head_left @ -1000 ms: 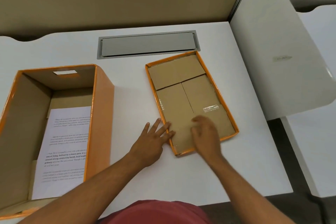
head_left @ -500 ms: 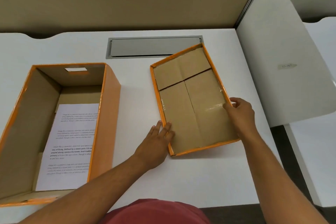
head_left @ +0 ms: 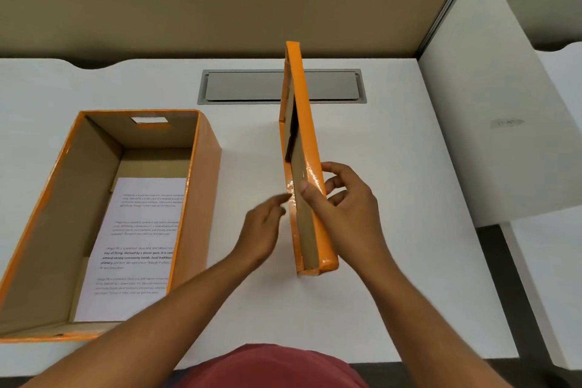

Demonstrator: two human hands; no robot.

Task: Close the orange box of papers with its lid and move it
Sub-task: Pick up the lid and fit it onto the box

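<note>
The orange box (head_left: pixel 206 167) stands open on the left of the white desk, with printed papers (head_left: pixel 138 246) lying flat inside. The orange lid (head_left: pixel 302 123) is tipped up on its long edge, nearly vertical, its brown inner side facing left. My right hand (head_left: pixel 343 208) grips the lid's upper rim, thumb on the inner side and fingers on the orange outside. My left hand (head_left: pixel 263 230) is blurred, just left of the lid's lower part, fingers spread and holding nothing.
A grey cable hatch (head_left: pixel 333 86) is set into the white desk (head_left: pixel 393 261) behind the lid. A beige partition wall stands at the back. A white divider panel (head_left: pixel 491 104) rises along the desk's right side.
The lid lay flat, inner side up; my right hand took its right rim and has tipped it up onto its left edge. My left hand came off the lid's left rim.
</note>
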